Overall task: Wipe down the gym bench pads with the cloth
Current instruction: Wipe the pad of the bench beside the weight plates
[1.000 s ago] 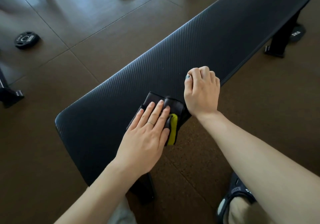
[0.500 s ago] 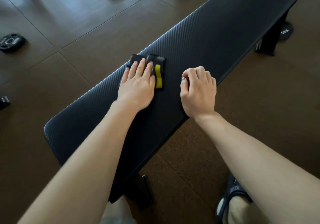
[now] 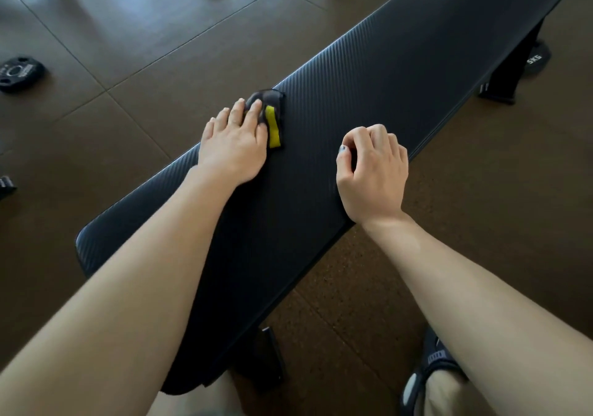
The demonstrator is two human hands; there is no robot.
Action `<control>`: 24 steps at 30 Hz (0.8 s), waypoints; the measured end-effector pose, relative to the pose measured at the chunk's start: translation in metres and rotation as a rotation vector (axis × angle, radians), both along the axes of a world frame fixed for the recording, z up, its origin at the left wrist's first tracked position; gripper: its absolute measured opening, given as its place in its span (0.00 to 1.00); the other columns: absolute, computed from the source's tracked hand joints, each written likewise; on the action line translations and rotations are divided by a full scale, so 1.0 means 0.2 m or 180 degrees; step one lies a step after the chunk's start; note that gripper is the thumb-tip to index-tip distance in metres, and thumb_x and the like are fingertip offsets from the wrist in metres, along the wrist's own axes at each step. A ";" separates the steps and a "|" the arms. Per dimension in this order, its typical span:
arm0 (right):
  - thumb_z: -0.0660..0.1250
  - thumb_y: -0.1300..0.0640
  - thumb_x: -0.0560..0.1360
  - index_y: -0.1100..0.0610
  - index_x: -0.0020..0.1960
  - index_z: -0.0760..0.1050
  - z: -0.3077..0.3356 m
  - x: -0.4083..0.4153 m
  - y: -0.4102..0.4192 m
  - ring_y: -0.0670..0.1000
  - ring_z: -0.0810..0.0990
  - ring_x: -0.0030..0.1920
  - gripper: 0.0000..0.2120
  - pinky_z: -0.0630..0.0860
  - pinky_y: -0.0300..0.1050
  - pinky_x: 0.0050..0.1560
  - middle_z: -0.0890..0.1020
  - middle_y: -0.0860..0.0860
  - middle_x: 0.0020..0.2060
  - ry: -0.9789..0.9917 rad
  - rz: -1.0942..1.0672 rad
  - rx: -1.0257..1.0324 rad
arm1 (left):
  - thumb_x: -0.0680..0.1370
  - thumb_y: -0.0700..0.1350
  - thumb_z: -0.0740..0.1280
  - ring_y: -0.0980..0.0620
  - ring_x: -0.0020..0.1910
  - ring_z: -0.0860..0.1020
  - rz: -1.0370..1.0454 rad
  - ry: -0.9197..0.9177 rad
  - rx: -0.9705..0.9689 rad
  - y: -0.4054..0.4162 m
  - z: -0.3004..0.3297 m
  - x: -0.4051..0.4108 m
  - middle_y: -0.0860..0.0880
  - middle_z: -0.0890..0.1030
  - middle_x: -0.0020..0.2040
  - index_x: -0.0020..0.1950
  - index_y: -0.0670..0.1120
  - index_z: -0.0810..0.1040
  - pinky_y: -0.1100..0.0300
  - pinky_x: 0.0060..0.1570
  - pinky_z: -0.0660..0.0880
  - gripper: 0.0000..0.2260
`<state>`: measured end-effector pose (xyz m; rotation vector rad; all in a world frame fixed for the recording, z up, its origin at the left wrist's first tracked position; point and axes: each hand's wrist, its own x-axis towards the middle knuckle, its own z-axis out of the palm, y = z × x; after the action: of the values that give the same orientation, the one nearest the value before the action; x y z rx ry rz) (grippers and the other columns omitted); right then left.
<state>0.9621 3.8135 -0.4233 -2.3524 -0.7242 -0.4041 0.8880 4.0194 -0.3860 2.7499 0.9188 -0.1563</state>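
On the far edge of the bench pad (image 3: 369, 94), the left hand (image 3: 234, 149) pressed flat-fingered on the cloth (image 3: 272, 117) to wipe; the right hand (image 3: 372, 171), curled and empty, apparently braced nearby.

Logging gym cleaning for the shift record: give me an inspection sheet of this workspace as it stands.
Surface: long black ribbed bench pad, running diagonally.
Job's things: dark cloth with a yellow strip, flat on the pad near its far edge.
Clutter: weight plates lying on the brown floor.
Grippers: left hand presses the cloth with flat fingers; right hand rests curled on the pad, holding nothing.
Cables: nothing seen.
Surroundings: bench leg; a sandalled foot.
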 end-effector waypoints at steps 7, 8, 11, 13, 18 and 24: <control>0.60 0.53 0.81 0.53 0.49 0.75 -0.01 0.00 0.00 0.49 0.73 0.49 0.06 0.62 0.41 0.53 0.76 0.49 0.49 -0.0060 -0.0021 -0.0020 | 0.86 0.56 0.41 0.45 0.84 0.42 -0.0218 -0.0083 0.0126 -0.36 0.01 -0.32 0.47 0.44 0.85 0.85 0.52 0.47 0.48 0.81 0.38 0.27; 0.60 0.53 0.81 0.53 0.49 0.75 -0.01 -0.01 0.00 0.50 0.73 0.49 0.06 0.62 0.41 0.53 0.76 0.49 0.49 -0.0067 -0.0033 -0.0012 | 0.85 0.57 0.40 0.45 0.84 0.42 -0.0343 -0.0111 0.0196 -0.45 0.01 -0.40 0.47 0.45 0.85 0.85 0.52 0.47 0.48 0.81 0.38 0.28; 0.60 0.54 0.81 0.53 0.49 0.75 -0.01 -0.01 0.00 0.49 0.73 0.49 0.06 0.62 0.40 0.52 0.76 0.49 0.49 -0.0099 -0.0059 0.0042 | 0.84 0.57 0.38 0.45 0.84 0.41 -0.0525 -0.0081 0.0222 -0.59 0.01 -0.49 0.46 0.45 0.85 0.85 0.52 0.46 0.49 0.80 0.37 0.28; 0.60 0.54 0.81 0.53 0.49 0.75 -0.01 -0.01 0.00 0.49 0.73 0.49 0.06 0.62 0.41 0.52 0.76 0.49 0.48 -0.0105 -0.0056 0.0038 | 0.85 0.57 0.38 0.45 0.84 0.40 -0.0557 -0.0066 0.0197 -0.56 0.01 -0.42 0.47 0.43 0.85 0.85 0.52 0.45 0.49 0.80 0.36 0.28; 0.58 0.60 0.78 0.54 0.49 0.77 -0.01 0.00 -0.02 0.50 0.74 0.48 0.09 0.67 0.45 0.51 0.77 0.50 0.48 0.0001 0.0039 0.0177 | 0.87 0.57 0.43 0.46 0.83 0.37 -0.0627 0.0034 -0.0016 -0.44 0.00 -0.07 0.48 0.40 0.85 0.85 0.54 0.44 0.48 0.81 0.35 0.26; 0.54 0.59 0.78 0.58 0.52 0.77 0.00 -0.02 -0.02 0.54 0.75 0.49 0.13 0.68 0.46 0.51 0.78 0.54 0.50 -0.0027 0.0113 0.0017 | 0.87 0.56 0.42 0.46 0.83 0.37 -0.0857 -0.0088 0.0077 -0.68 0.02 -0.31 0.46 0.40 0.85 0.85 0.50 0.42 0.49 0.81 0.35 0.27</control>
<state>0.9590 3.8097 -0.4237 -2.3308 -0.7668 -0.4001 0.8265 3.8832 -0.3829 2.8794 0.5432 -0.1538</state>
